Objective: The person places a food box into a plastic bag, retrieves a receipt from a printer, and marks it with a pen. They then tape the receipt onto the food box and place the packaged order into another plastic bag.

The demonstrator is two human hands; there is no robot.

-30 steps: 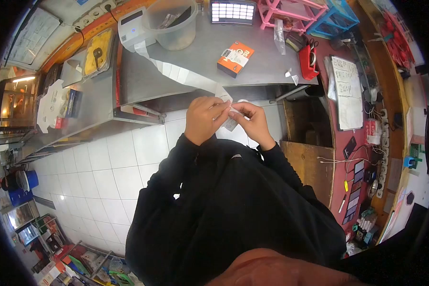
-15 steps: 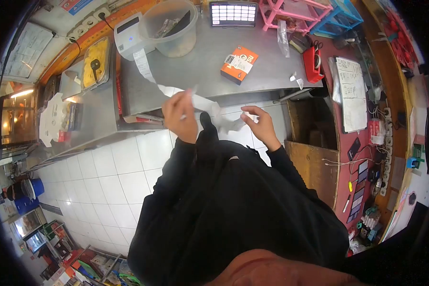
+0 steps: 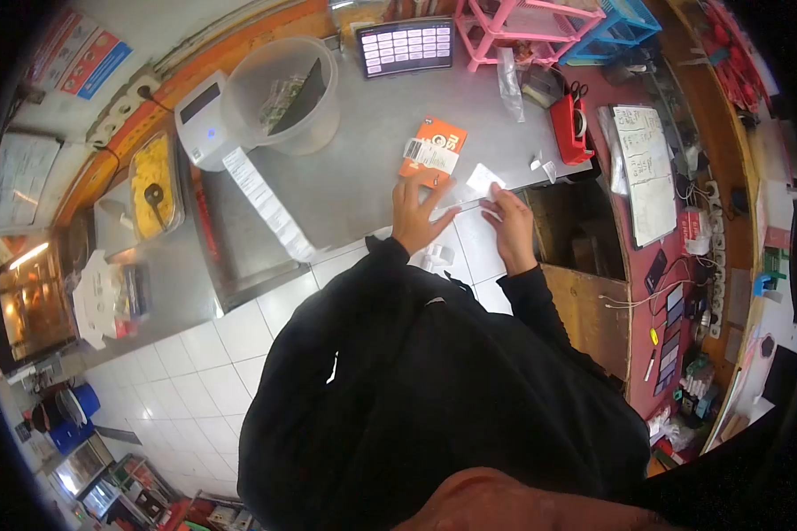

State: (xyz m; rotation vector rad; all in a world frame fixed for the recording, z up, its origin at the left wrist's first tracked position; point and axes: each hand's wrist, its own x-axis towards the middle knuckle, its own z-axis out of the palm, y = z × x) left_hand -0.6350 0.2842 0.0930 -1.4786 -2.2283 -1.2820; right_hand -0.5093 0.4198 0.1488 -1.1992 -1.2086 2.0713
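Note:
My left hand lies on the front edge of the steel counter with its fingers spread, the fingertips touching an orange box that bears a white label. My right hand is just to its right and pinches a small white label at the counter edge, close to the box. A long strip of white labels runs from the white label printer across the counter and hangs over its edge, free of both hands.
A clear plastic tub and a tablet stand at the back of the counter. Pink and blue racks, a red tape dispenser and a clipboard are to the right. White floor tiles lie below.
My hands held the label strip in front of me, then pulled apart. Now the left has let go of the strip and both hands have moved forward to the orange box.

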